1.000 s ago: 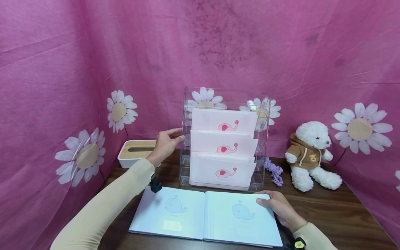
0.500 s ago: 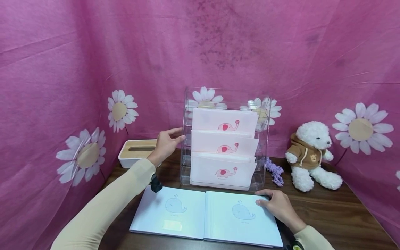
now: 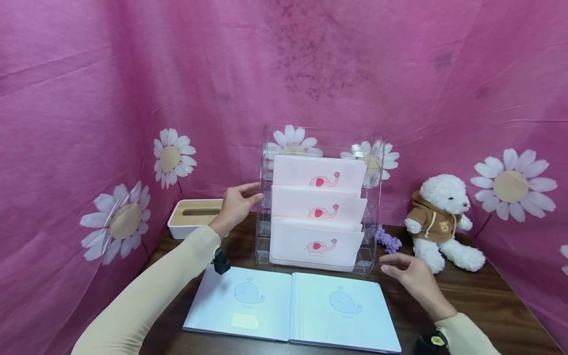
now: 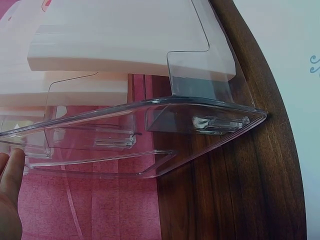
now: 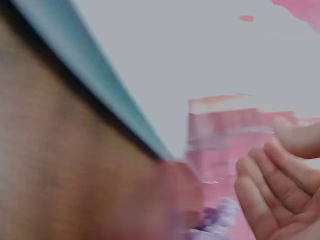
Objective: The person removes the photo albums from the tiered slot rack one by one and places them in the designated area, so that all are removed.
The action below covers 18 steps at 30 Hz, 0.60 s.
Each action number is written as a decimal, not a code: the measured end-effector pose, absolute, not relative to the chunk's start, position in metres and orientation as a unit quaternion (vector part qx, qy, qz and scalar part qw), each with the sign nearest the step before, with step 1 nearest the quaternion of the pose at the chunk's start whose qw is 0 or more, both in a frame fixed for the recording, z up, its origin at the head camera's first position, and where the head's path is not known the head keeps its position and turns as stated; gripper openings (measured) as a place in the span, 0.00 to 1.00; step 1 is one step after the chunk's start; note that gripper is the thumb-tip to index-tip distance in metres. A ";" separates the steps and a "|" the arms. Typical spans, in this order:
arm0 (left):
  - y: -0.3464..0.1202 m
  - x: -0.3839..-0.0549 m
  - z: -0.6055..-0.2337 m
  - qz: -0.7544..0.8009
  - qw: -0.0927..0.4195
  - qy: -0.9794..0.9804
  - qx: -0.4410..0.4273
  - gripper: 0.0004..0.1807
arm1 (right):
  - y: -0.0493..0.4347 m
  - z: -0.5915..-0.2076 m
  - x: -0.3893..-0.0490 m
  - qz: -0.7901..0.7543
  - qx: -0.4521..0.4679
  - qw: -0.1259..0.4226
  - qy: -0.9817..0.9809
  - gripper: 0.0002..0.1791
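A clear plastic tiered display rack [image 3: 372, 212] stands on the table, holding white booklets [image 3: 317, 207] with a red elephant on each of three levels. At its left side is my left hand [image 3: 235, 207], the thumb and fingers stretched out and touching the side panel. In the left wrist view only part of that hand [image 4: 11, 195] shows, at the panel's edge. Two white books with blue whales lie side by side before the rack, a left one [image 3: 239, 305] and a right one [image 3: 343, 315]. My right hand [image 3: 417, 281] is off the right book's far corner, fingers loosely bent, holding nothing.
A white tissue box [image 3: 188, 217] with a wooden lid sits left of the rack, behind the left arm. Purple flowers [image 3: 388, 240] lie right of the rack. A white teddy bear [image 3: 439, 222] in a brown hoodie sits farther right. Pink daisy-patterned cloth [image 3: 310, 64] hangs behind.
My right hand has let go of the right book's far corner and moved up and to the right. The left hand stays at the rack's side. The books and rack have kept their places.
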<state>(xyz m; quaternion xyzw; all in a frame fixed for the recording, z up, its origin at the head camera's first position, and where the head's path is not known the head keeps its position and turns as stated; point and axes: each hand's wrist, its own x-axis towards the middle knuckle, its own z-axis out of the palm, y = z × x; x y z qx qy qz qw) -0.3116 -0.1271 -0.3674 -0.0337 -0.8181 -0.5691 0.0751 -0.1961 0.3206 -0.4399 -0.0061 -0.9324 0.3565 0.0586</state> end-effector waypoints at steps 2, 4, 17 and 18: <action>-0.127 -0.312 -0.367 -0.569 0.074 -0.819 -0.034 0.24 | 0.325 -0.430 -0.198 0.407 0.012 0.067 -0.911 0.18; -0.127 -0.312 -0.368 -0.568 0.073 -0.819 -0.035 0.24 | 0.329 -0.421 -0.201 0.456 0.047 0.079 -0.885 0.18; -0.126 -0.310 -0.367 -0.565 0.071 -0.822 -0.030 0.24 | 0.339 -0.359 -0.230 0.628 0.217 0.132 -0.736 0.22; -0.127 -0.310 -0.366 -0.566 0.071 -0.821 -0.029 0.24 | 0.340 -0.353 -0.232 0.636 0.222 0.136 -0.727 0.22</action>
